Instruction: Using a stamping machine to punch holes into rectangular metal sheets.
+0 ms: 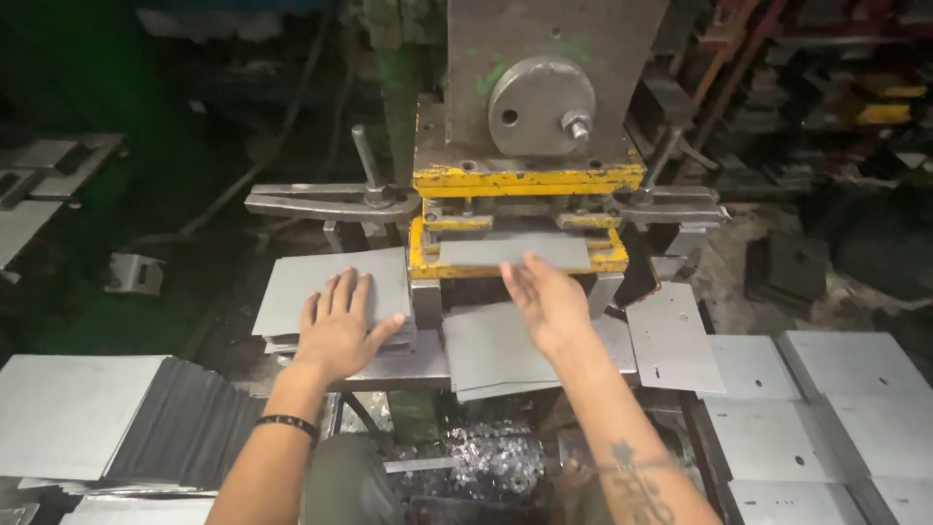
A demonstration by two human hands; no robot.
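My left hand (340, 326) lies flat, fingers apart, on top of a small stack of grey metal sheets (292, 287) left of the press. My right hand (546, 297) is stretched out open, fingers together, just above another grey sheet (486, 355) in front of the yellow die (525, 258) of the press. A grey sheet (510, 251) sits inside the die opening, just beyond my right fingertips. I cannot tell whether my right hand touches either sheet.
A tall stack of blank sheets (87, 413) stands at the lower left. Punched sheets (826, 408) lie spread at the right, one (671, 335) leaning near the press. Metal scrap (486, 467) lies below the table. Clamp bars (321, 202) flank the die.
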